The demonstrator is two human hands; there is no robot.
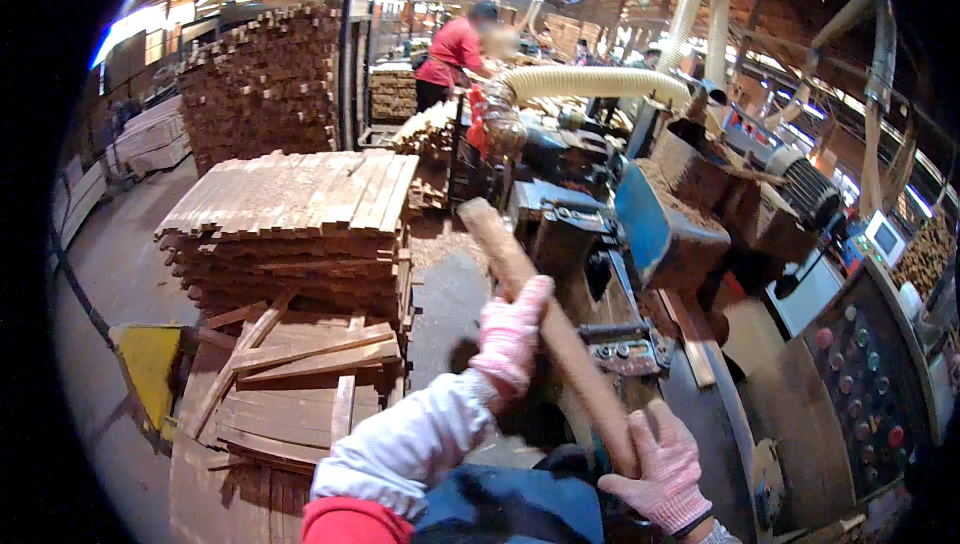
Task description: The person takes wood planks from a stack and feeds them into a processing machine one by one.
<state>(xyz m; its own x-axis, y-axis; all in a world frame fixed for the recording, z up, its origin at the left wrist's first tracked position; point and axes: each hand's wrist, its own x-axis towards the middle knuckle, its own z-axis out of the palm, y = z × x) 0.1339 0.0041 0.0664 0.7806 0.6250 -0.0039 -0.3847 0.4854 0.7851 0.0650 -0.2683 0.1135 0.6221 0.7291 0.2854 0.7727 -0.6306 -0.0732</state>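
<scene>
A wooden board [560, 339] slants across the middle of the view, its far end up and to the left, its near end down by my right hand. My left hand [513, 332], in a pink and white knit glove, is closed round the board's left edge. At the near end my right hand [662, 469], gloved alike, grips the wood with its thumb spread along the lower side. Just beyond the board stands a woodworking machine [625, 356] with a metal bed. Another wooden strip [687, 339] lies on the machine's right side.
A tall stack of boards [290, 194] stands at the left, with loose strips [315, 356] on a lower pile before it. A control panel [862, 399] with buttons is at the right. A ribbed hose [600, 82] crosses behind the machine. Farther back a person in red [455, 52] bends forward.
</scene>
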